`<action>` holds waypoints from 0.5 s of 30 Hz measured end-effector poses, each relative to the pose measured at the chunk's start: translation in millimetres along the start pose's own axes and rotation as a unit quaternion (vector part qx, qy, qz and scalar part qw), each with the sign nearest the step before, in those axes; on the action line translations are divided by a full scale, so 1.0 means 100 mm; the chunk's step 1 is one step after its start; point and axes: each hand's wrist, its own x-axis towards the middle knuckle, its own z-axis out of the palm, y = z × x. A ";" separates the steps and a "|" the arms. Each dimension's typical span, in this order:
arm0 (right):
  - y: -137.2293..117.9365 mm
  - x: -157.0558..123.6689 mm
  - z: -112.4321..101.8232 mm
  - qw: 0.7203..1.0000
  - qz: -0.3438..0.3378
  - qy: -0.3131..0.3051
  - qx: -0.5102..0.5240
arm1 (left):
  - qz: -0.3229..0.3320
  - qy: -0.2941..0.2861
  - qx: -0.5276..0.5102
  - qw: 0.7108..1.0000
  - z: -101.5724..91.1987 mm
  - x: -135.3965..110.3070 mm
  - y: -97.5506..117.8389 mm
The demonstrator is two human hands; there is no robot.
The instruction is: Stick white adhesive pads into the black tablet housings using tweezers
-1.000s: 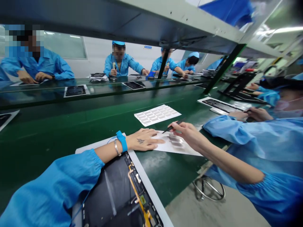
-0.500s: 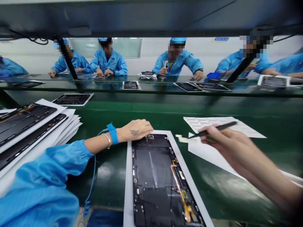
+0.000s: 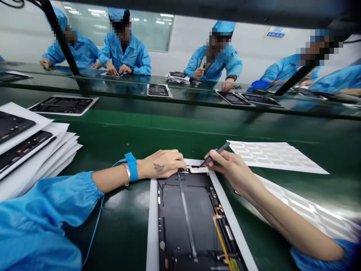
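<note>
Head view: an opened-up tablet lies flat on the bench, its far edge right between the person's two hands. Left hand is curled over the far left corner, can't tell if it's pinching anything. Right hand is closed around black tweezers, tips at a white strip on that far edge. Half a second ago the strip was off to the right, by the label sheets. There's a stack of paper-backed tablets on the left, and the right forearm blocks part of the nearer sheet.
</note>
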 end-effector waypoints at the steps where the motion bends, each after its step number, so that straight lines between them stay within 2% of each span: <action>1: -0.01 0.00 0.00 1.000 0.004 -0.002 -0.002 | -0.001 -0.001 -0.004 1.000 0.00 0.00 0.00; 15: -0.04 -0.02 0.03 1.000 0.013 0.012 -0.014 | 0.005 0.006 -0.001 1.000 -0.03 0.01 0.01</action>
